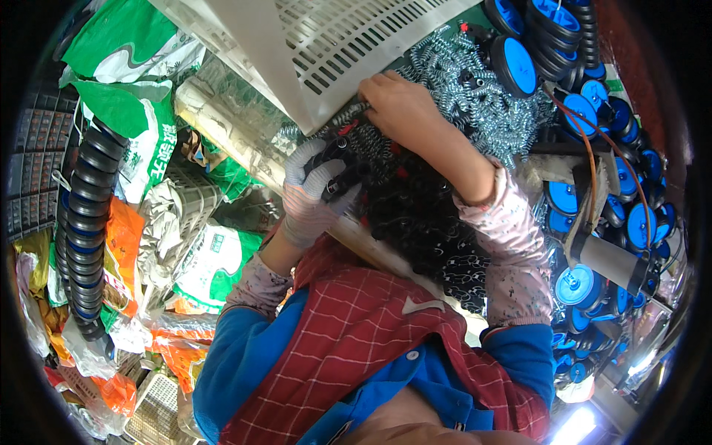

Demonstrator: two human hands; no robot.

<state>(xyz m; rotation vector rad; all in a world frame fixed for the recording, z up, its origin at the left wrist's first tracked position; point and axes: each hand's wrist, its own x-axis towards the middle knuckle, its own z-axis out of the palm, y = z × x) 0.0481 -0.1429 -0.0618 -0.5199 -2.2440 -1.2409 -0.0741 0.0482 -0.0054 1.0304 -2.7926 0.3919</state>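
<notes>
My left hand [315, 196], in a pale striped glove, is closed around black plastic parts [343, 178]. A small red piece [345, 129] shows at the top of what it holds. My bare right hand [402, 105] is just above and to the right, its fingers bent and pressed together. A coiled metal spring [351, 113] lies at these fingertips, close to the black parts; the fingertips are partly hidden. Beyond the right hand spreads a heap of silvery springs [482, 96]. Under the right forearm lies a pile of black plastic parts [411, 200], some with red bits.
A white slotted plastic crate [326, 52] stands tilted at the far side, close to both hands. Blue-hubbed black wheels [515, 67] crowd the right. A stack of black wheels [93, 222], green-white bags [119, 44] and a pale basket [152, 408] are at left.
</notes>
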